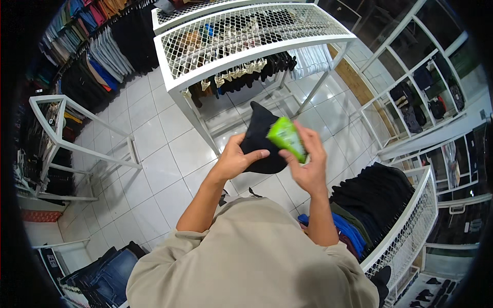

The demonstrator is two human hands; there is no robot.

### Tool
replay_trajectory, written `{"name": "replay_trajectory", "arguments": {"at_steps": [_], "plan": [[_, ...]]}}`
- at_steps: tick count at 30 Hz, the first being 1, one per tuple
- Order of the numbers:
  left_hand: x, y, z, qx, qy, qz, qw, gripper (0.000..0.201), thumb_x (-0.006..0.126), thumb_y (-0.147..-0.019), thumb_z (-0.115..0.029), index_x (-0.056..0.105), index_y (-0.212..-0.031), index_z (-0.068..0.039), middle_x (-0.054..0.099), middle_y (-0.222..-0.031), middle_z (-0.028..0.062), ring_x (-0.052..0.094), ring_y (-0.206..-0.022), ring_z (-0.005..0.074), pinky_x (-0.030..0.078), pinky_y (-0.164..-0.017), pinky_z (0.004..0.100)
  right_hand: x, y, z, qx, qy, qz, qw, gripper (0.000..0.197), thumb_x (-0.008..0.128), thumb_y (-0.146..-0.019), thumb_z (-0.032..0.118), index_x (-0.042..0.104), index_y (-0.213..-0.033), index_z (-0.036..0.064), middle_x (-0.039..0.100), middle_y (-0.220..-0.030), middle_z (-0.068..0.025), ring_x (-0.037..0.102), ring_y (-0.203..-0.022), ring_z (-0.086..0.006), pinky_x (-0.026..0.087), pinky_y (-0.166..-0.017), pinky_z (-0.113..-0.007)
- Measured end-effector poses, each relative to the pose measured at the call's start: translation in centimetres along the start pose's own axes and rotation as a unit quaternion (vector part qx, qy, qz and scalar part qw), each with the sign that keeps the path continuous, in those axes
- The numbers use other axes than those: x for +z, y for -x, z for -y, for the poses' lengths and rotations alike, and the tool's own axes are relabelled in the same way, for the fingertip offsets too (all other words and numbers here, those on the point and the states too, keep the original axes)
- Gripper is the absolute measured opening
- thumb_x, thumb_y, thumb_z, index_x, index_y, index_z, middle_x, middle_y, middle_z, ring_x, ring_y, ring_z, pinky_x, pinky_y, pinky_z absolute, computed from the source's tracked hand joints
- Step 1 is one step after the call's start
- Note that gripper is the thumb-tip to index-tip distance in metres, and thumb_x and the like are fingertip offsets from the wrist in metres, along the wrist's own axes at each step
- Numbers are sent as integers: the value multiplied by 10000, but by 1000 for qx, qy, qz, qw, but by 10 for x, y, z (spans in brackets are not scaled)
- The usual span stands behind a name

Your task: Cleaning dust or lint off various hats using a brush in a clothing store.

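Note:
In front of my body, above the tiled floor, my left hand [233, 160] grips a black cap [261, 134] by its near left side, the thumb lying across the dark cloth. My right hand [310, 163] is closed round a small bright green packet [286, 137] with pale printing, slightly blurred. The packet is held up against the cap's right side, overlapping it in view; whether the two touch, I cannot tell. Part of the cap is hidden behind the packet and the fingers of my right hand.
A white mesh-topped clothes rack [187, 77] stands just ahead, with garments hanging beneath. Another white rack [431, 197] of dark clothes is close on my right. To the left is a white frame stand [61, 134]; folded jeans [110, 274] lie at lower left. Glazed white-framed panels [405, 56] line the right.

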State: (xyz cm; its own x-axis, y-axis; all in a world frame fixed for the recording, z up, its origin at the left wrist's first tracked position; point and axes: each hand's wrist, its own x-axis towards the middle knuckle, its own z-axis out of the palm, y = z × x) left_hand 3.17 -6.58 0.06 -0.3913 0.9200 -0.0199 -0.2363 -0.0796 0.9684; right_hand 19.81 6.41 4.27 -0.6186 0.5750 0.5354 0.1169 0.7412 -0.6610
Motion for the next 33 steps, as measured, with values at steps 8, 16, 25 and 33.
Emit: {"name": "replay_trajectory", "arguments": {"at_steps": [8,16,25,33], "plan": [[-6,6,-2,19,-44,-16,999,365,786,-876,-6,650,-1212,41,727,-1090,60,670,-991,115,561,-894,296,23,-30,-19,15,-92,6,996,584,819,-822,122,619,-1353,-19,644,-1153,-190,652,-1042,-348,509,-915,-389],[-10,14,-2,-4,-16,4,1000,394,798,-873,-32,643,-1225,47,724,-1100,48,669,-994,118,556,-910,301,40,-32,-31,42,-49,33,997,624,846,-804,151,626,-1372,15,652,-1178,-192,656,-1097,-330,504,-946,-371],[-13,8,-6,33,34,-14,999,502,813,-832,12,622,-1296,29,714,-1172,69,663,-1038,130,536,-967,300,32,-23,-82,190,-295,3,936,528,763,-926,161,590,-1381,-45,669,-1239,-144,640,-1147,-238,495,-983,-346],[-9,7,-7,-11,76,6,997,554,829,-781,48,624,-1295,13,717,-1163,70,677,-1052,152,534,-995,318,35,3,-92,267,-474,51,837,476,660,-994,116,538,-1410,-82,640,-1323,-141,614,-1194,-176,463,-1040,-303]]}}
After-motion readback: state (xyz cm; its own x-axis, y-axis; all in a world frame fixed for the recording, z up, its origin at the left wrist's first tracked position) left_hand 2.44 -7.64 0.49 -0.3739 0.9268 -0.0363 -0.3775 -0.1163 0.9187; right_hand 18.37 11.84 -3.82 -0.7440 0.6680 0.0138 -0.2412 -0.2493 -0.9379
